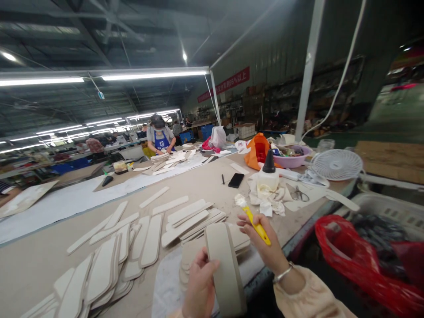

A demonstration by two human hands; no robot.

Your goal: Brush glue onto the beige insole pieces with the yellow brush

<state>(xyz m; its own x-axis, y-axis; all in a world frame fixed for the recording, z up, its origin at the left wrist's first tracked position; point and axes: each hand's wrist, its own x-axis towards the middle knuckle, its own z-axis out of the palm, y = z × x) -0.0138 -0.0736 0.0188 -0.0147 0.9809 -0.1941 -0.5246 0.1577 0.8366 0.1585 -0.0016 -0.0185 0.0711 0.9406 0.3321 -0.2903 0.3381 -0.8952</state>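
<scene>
My left hand (199, 289) grips a long beige padded strip (225, 265), holding it up over the near edge of the worktable (198, 181). My right hand (260, 247) is closed round the yellow handle of a small glue brush (253, 218), whose white, glue-laden bristles point up and away, just right of the strip's top end. Beneath the hands lies a pile of similar beige pieces (192, 260) on a white cloth. A white glue bottle with a black conical cap (268, 174) stands behind the brush among glue-stained rags.
Rows of beige strips (109, 260) lie spread on the table to the left, with a stack (192, 218) in the middle. A black phone (236, 180), scissors (298, 193), a white fan (336, 164), a pink basin (293, 160) and a red bag (364, 260) are on the right. A person in a blue apron (160, 139) works farther along.
</scene>
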